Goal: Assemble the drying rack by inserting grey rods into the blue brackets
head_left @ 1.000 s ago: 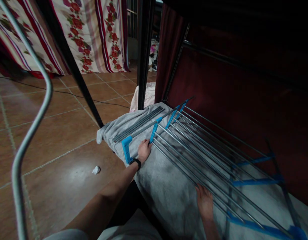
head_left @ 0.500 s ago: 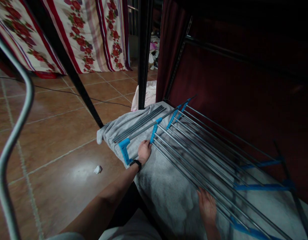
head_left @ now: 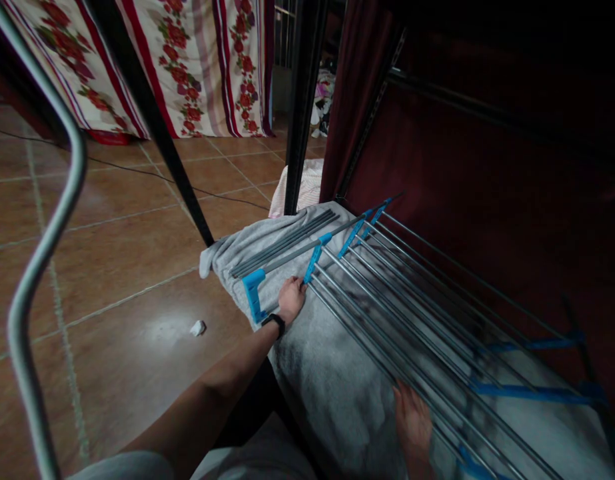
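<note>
A clothes drying rack with metal rods and blue plastic brackets lies across a grey blanket. My left hand, with a dark band at the wrist, is closed on the near end of a blue bracket. Beside that hand, a blue angled end piece sits at the end of the rack's grey side tube. Lower right, my right hand grips the rack's nearest rod, its fingertips partly hidden. Several loose grey tubes lie together on the blanket beyond my left hand.
A bent grey metal tube rises close on the left. Black frame posts and a slanted black bar stand ahead. A dark red curtain hangs at right. A crumpled white scrap and a cable lie on the tiles.
The view has turned slightly left, so most of the scene sits further right. Both hands keep their places on the rack, whose far right end now appears somewhat lower.
</note>
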`<state>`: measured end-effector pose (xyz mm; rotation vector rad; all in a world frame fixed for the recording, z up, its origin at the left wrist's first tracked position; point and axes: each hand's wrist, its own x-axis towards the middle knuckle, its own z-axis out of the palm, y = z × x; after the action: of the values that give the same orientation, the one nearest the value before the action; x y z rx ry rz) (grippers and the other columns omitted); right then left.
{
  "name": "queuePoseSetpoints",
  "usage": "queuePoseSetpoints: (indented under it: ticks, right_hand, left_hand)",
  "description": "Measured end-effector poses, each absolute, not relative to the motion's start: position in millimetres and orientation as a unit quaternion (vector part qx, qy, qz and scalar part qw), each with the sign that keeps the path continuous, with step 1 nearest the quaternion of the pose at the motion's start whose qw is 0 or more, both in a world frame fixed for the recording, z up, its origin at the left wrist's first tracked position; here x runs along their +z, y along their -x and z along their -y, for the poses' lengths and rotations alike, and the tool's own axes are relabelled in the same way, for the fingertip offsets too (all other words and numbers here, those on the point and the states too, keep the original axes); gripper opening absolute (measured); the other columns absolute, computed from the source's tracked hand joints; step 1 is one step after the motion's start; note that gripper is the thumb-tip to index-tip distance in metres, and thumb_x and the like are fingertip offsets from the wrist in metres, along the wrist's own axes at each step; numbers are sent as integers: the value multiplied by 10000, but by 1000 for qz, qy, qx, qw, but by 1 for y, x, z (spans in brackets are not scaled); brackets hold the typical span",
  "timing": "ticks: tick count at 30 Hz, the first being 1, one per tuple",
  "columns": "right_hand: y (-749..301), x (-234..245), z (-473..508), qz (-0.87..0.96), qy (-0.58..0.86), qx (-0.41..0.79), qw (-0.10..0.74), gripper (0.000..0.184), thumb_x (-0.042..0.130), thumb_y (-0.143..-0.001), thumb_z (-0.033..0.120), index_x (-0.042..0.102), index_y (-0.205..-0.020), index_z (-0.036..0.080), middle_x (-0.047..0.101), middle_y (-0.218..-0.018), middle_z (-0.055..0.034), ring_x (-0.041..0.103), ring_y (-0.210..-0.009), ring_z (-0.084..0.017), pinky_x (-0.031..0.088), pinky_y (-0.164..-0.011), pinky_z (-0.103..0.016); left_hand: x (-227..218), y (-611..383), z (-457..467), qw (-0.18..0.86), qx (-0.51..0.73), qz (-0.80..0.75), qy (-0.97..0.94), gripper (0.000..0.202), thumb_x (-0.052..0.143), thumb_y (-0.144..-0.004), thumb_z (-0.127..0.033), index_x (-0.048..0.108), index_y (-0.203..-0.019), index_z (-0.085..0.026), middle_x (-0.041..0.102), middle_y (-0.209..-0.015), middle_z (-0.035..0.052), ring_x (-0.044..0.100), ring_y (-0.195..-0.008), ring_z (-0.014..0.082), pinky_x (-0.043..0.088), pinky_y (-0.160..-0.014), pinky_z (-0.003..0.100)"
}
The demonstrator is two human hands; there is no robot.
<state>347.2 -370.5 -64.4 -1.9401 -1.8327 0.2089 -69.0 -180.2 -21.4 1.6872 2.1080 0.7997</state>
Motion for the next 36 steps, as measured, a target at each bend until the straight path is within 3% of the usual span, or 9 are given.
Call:
queuePoseSetpoints:
  ticks: [7, 14, 21, 30, 36]
  right_hand:
    - [-350, -68, 371, 677, 695, 56, 235, 547, 353, -933, 661, 731, -1035, 279, 733, -1078, -130, 687, -1030, -339, 517, -982, -533]
    - [-354, -65, 370, 703, 679, 69, 200, 627, 306, -973, 638, 715, -1122, 187, 732, -1065, -167, 677, -1006, -310, 497, -997, -535]
    - [-358, -62, 365, 697, 672, 94, 230, 636, 367, -935, 721, 721, -1095, 218, 749, -1089, -136, 682, -1040, -288, 499, -1022, -503]
    - [-365, -62, 361, 721, 667, 90, 163, 747, 250, -959, 716, 723, -1152, 171, 737, -1172, -152, 687, -1094, -310, 505, -1016, -468]
    - [-364, -61, 363, 747, 648, 53, 143, 699, 218, -997, 643, 718, -1168, 186, 744, -1157, -146, 700, -1074, -279, 524, -988, -411]
  left_hand:
    - [-26, 70, 179, 160, 278, -736, -596, 283, 497, -963, -257, 695, -1156, -198, 672, -1124, 126, 605, -1072, 263, 475, -947, 377]
    - [-28, 70, 179, 162, 286, -734, -594, 277, 501, -969, -271, 701, -1148, -200, 671, -1117, 121, 605, -1062, 257, 469, -945, 370]
    - [-24, 71, 181, 168, 288, -736, -589, 291, 505, -968, -285, 701, -1164, -199, 674, -1114, 120, 609, -1058, 253, 466, -930, 356]
    - [-18, 69, 181, 170, 280, -742, -585, 285, 506, -956, -288, 712, -1134, -203, 677, -1113, 114, 605, -1053, 257, 465, -902, 348]
    - [-15, 68, 182, 164, 275, -742, -588, 281, 490, -963, -283, 714, -1112, -201, 672, -1092, 121, 603, -1046, 258, 456, -910, 352]
